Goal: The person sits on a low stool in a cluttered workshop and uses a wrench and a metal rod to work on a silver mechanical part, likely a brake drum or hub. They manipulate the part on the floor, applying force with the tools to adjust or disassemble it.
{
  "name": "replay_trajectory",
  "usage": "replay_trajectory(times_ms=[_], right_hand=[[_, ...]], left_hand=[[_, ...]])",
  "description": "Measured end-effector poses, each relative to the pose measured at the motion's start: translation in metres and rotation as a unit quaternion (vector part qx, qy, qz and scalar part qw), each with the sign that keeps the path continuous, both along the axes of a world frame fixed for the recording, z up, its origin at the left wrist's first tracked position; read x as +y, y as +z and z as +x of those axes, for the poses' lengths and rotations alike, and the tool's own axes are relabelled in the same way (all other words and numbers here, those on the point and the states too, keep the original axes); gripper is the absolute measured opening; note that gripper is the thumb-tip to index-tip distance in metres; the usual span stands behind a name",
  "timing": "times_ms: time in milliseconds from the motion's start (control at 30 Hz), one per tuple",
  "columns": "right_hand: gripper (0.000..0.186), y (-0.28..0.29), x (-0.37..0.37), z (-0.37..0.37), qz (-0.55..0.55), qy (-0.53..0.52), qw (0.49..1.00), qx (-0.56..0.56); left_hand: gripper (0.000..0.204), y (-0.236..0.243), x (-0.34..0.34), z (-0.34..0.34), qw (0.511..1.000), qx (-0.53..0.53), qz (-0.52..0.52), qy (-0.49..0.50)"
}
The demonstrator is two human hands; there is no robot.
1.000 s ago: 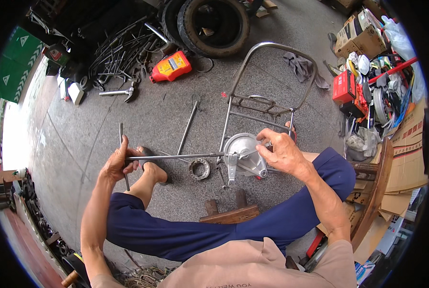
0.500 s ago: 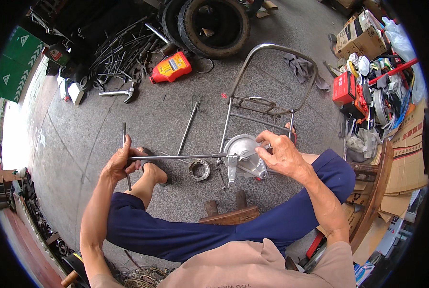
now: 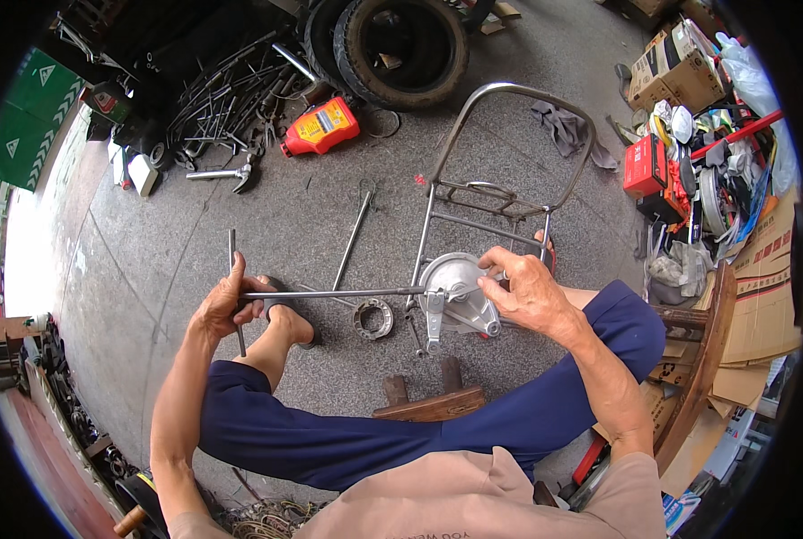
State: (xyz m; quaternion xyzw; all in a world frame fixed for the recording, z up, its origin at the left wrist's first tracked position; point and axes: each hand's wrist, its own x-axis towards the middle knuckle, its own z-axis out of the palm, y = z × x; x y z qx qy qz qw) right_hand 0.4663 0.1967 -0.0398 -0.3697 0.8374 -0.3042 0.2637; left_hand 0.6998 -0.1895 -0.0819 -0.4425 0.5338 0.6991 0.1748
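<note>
My left hand [image 3: 221, 305] is closed around the crossbar of a T-handle wrench [image 3: 338, 294]. The wrench's long shaft runs level to the right, and its far end meets a small lever arm [image 3: 434, 322] on a round silver brake plate [image 3: 460, 272]. At the plate's right side, my right hand [image 3: 534, 295] has its fingers bent and its thumb and fingertips against the plate. The plate lies at the near end of a tubular metal rack [image 3: 426, 216]. A notched metal ring [image 3: 373, 319] sits on the floor below the wrench shaft.
Beyond the wrench lies another long rod tool [image 3: 354, 238]. Further off are a hammer [image 3: 226, 175], a red bottle [image 3: 320, 126], tyres [image 3: 446, 67] and piled tools. A wooden stool [image 3: 433, 404] stands between my legs. Boxes and parts crowd the right side, near a cardboard box [image 3: 675, 67].
</note>
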Motion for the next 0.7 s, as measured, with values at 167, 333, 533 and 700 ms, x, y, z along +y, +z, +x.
replay_trajectory(times_ms=[167, 333, 533, 700], right_hand=[[0.025, 0.0026, -0.0013, -0.0002, 0.001, 0.0, 1.0, -0.011], [0.025, -0.0001, 0.0, -0.0001, -0.012, 0.005, 1.0, 0.0], [0.024, 0.0003, -0.0001, 0.0008, -0.011, 0.008, 1.0, 0.016], [0.024, 0.0006, -0.0002, 0.0012, -0.009, 0.001, 1.0, 0.007]], left_hand=[[0.092, -0.0023, -0.0017, 0.0023, 1.0, -0.006, 0.003, -0.003], [0.092, -0.0022, -0.0018, 0.0015, 1.0, 0.002, 0.003, -0.012], [0.091, -0.0035, -0.0033, 0.0026, 1.0, 0.003, 0.004, -0.004], [0.09, -0.001, -0.0006, 0.0009, 1.0, -0.007, 0.004, 0.003]])
